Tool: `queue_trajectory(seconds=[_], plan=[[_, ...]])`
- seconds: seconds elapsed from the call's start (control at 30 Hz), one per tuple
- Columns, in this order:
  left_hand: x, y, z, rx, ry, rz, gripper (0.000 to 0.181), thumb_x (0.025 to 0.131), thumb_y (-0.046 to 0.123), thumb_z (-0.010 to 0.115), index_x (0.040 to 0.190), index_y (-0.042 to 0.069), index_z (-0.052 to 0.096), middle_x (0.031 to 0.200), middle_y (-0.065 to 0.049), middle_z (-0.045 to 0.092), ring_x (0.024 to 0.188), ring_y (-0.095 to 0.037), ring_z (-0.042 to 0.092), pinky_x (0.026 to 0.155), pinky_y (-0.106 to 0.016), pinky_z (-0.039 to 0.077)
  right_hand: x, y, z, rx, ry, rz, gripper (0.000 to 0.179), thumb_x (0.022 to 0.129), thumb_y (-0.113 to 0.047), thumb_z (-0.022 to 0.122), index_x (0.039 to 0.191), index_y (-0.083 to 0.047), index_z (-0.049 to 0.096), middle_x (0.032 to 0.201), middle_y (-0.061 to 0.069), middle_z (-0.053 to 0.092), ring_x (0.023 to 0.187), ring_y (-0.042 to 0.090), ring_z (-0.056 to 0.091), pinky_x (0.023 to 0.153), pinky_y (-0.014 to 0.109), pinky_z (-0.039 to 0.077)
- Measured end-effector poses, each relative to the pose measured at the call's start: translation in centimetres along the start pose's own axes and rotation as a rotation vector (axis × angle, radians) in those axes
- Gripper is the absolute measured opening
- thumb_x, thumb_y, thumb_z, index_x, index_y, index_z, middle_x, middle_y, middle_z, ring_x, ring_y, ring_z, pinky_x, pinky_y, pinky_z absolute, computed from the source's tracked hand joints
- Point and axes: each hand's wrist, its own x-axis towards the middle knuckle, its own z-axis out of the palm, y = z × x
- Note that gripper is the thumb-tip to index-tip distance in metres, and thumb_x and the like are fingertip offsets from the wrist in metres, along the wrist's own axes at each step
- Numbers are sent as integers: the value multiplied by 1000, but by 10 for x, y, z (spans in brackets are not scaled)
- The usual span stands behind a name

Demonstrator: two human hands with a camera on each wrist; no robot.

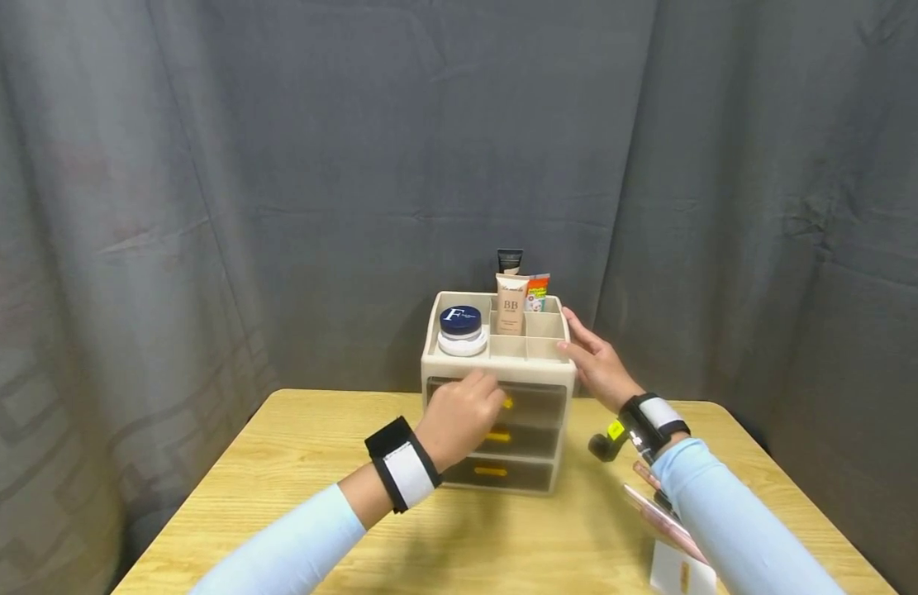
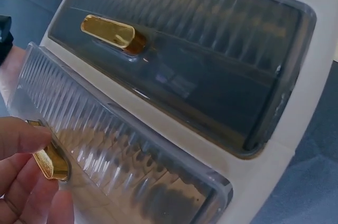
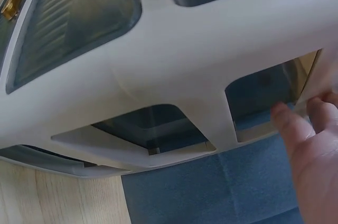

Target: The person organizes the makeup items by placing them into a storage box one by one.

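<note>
A cream cosmetics organizer (image 1: 499,371) with smoky drawers stands on the table. My left hand (image 1: 462,413) is at its top drawer, covering part of the front. In the left wrist view, thumb and fingers pinch the gold drawer handle (image 2: 52,160); that clear ribbed drawer (image 2: 132,155) sits slightly out from the frame. Beside it is a closed drawer (image 2: 200,81) with its own gold handle (image 2: 113,33). My right hand (image 1: 598,364) rests against the organizer's right side, thumb at the top rim. The right wrist view shows its fingertips (image 3: 288,118) by a side opening.
The organizer's top holds a navy-lidded jar (image 1: 460,320) on a white round case (image 1: 462,343), a BB cream tube (image 1: 511,306), a black-ended tube (image 1: 510,260) and an orange tube (image 1: 537,291). Pink slender items (image 1: 663,521) and a white box (image 1: 680,570) lie by my right sleeve.
</note>
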Motion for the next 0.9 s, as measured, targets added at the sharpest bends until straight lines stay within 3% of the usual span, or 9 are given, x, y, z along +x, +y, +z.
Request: queue_trajectory(seconds=[0.2, 0.57, 0.9], plan=[[0, 6, -9, -20, 3, 21, 9, 80, 1, 68, 79, 10, 68, 75, 1, 58, 63, -12, 51, 46, -21, 44, 1, 0, -3, -24, 1, -8, 69, 100, -17, 53, 157, -16, 14, 162, -1, 3, 145, 26, 14, 104, 35, 34], [-2, 23, -32, -51, -4, 66, 11, 88, 13, 68, 78, 10, 70, 76, 2, 61, 61, -10, 51, 47, -19, 43, 0, -1, -3, -53, 5, 14, 70, 100, -20, 53, 157, -19, 12, 162, 1, 2, 145, 27, 15, 106, 39, 31], [-8, 33, -47, -10, 64, 131, 12, 87, 11, 64, 75, 12, 68, 75, 4, 59, 61, -8, 49, 46, -15, 39, 0, -1, -3, -54, -9, 3, 68, 102, -19, 50, 157, -18, 10, 162, 0, 0, 145, 26, 12, 107, 39, 29]])
